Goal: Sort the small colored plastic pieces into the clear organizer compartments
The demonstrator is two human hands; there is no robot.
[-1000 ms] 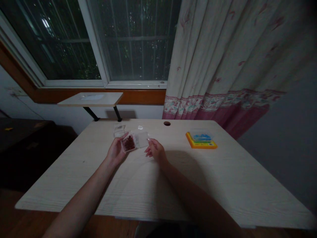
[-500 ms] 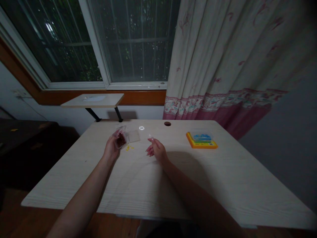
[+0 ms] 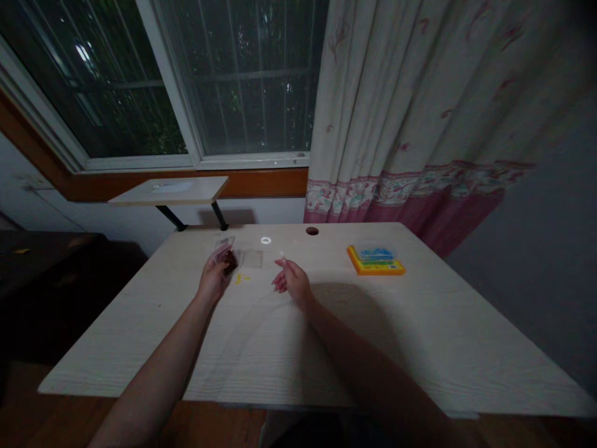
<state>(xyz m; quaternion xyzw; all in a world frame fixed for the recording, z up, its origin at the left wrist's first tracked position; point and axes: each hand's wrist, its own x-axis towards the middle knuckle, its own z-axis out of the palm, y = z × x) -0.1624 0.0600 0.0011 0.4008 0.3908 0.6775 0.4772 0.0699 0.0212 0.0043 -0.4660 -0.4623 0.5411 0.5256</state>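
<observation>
My left hand [image 3: 213, 280] is closed around a small clear plastic box [image 3: 234, 254] with its lid up. Dark reddish-brown small pieces [image 3: 230, 264] lie inside, and the thumb reaches over the box's near side. To the right of the box, my right hand [image 3: 293, 281] hovers with thumb and forefinger pinched together and the other fingers curled. Whatever is between those fingertips is too small to make out. Several tiny yellow pieces [image 3: 240, 278] lie on the table just below the box. Next to it rests a flat, clear square container [image 3: 252, 259].
On the right of the white table [image 3: 261, 354] lies an orange-yellow tray [image 3: 381, 269] with a clear box of blue pieces [image 3: 377, 254] on it. A raised shelf [image 3: 186, 191] stands at the back left. There is a round cable hole [image 3: 312, 231] at the rear.
My left hand has turned the box a little, and its thumb now lies over the box's opening. The right hand keeps its pinch almost in place. The whole view has shifted slightly.
</observation>
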